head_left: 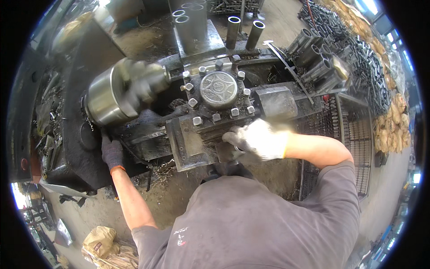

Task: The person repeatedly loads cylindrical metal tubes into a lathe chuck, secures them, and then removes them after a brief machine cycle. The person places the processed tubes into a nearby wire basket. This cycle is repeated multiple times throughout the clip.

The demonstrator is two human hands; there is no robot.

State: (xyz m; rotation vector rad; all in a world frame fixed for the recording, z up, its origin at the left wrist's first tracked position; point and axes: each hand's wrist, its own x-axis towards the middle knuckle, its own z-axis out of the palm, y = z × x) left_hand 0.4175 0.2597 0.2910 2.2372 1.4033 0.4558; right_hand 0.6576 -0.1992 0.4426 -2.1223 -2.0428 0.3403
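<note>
Lathe chuck [107, 97], upper left; left hand [112, 152] below it, right hand [259, 140] near centre; I cannot tell what either grips.

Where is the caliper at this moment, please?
In the head view, the caliper lies right of centre in the upper half, just left of the stacked metal tubes and beyond the gloved right hand.

Glossy, apparently smooth metal chuck [104, 99]
</note>
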